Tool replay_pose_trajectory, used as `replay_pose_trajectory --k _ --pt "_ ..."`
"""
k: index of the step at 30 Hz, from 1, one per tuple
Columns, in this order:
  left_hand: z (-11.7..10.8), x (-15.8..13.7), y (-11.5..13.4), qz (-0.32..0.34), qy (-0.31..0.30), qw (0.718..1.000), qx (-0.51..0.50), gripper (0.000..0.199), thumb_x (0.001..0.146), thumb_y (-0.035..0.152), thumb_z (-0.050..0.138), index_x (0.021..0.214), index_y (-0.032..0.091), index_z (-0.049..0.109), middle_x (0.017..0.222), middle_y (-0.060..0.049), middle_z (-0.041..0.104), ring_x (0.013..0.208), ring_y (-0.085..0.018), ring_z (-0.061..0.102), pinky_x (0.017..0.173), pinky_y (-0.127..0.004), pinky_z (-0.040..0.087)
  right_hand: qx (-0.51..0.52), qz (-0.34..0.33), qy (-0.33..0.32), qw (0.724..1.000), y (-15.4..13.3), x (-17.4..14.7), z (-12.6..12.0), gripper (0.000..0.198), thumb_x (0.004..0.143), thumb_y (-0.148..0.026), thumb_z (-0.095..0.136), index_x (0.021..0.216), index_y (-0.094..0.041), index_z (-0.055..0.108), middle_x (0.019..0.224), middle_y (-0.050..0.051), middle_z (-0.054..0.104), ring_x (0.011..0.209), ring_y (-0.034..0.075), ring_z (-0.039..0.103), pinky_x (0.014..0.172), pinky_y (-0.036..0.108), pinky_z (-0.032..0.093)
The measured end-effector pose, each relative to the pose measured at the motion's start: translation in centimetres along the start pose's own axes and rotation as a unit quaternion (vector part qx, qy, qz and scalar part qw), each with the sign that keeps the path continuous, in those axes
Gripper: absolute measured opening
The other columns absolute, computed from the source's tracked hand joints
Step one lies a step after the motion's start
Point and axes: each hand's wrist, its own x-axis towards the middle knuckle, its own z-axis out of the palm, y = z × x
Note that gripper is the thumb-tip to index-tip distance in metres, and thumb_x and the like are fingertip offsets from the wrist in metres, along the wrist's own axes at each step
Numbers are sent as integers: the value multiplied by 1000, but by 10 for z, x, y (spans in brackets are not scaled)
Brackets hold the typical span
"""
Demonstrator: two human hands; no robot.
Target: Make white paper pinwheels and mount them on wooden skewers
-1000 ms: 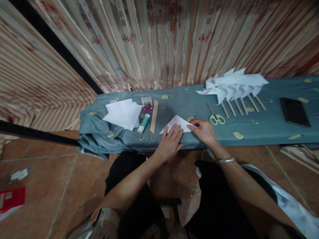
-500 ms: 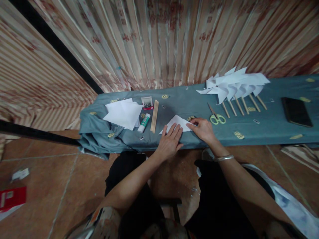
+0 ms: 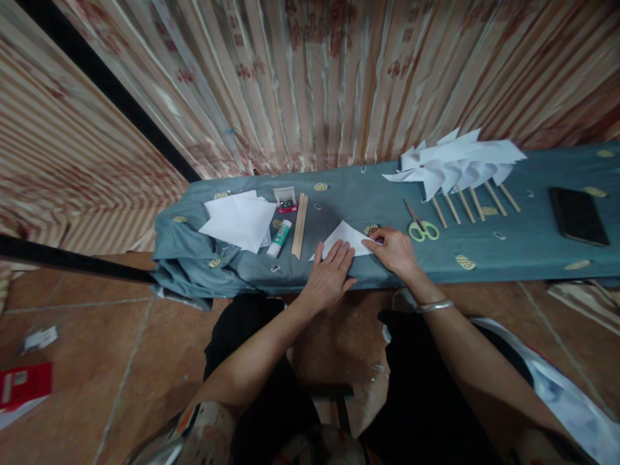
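Observation:
A sheet of white paper point(image 3: 347, 234), folded into a triangle with its point away from me, lies on the cloth-covered bench. My left hand point(image 3: 329, 274) rests flat on its left part, fingers stretched out and pressing it down. At the triangle's right corner, my right hand point(image 3: 394, 250) has thumb and fingers closed on the paper's edge. Left of the paper are several wooden sticks point(image 3: 299, 226), a glue stick point(image 3: 279, 238) and an open small box of metal pins point(image 3: 286, 201). Green-handled scissors point(image 3: 422, 229) lie just beyond my right hand.
A pile of white paper sheets point(image 3: 239, 221) lies at the left of the bench point(image 3: 349, 194). Several white paper pinwheels point(image 3: 458, 161) on sticks overlap at the back right. A black phone point(image 3: 578, 216) is farther right. A striped curtain point(image 3: 310, 84) hangs behind the bench.

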Motion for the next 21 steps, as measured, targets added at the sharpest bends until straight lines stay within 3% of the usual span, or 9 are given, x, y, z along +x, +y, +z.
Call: replay_pose_trajectory --k 11,17,21 --pt "2 1 0 -2 2 1000 5 59 93 42 50 143 11 39 149 -19 43 142 -31 35 117 -59 18 -32 -24 26 999 2 -2 5 17 80 -35 63 79 -22 72 90 8 75 80 25 69 75 35 51" --pt "3 1 0 -3 -3 1000 8 61 93 42 50 143 9 39 150 -19 42 143 -31 33 117 -59 17 -31 -100 55 993 -4 -14 7 39 85 -39 59 113 -13 67 112 17 71 105 33 64 93 44 48" --pt "3 0 0 -3 -6 1000 13 61 93 42 50 144 9 38 151 -19 41 143 -31 33 117 -60 18 -24 -122 46 991 -5 -23 8 49 85 -40 57 123 -10 61 121 18 67 114 34 59 97 47 45"
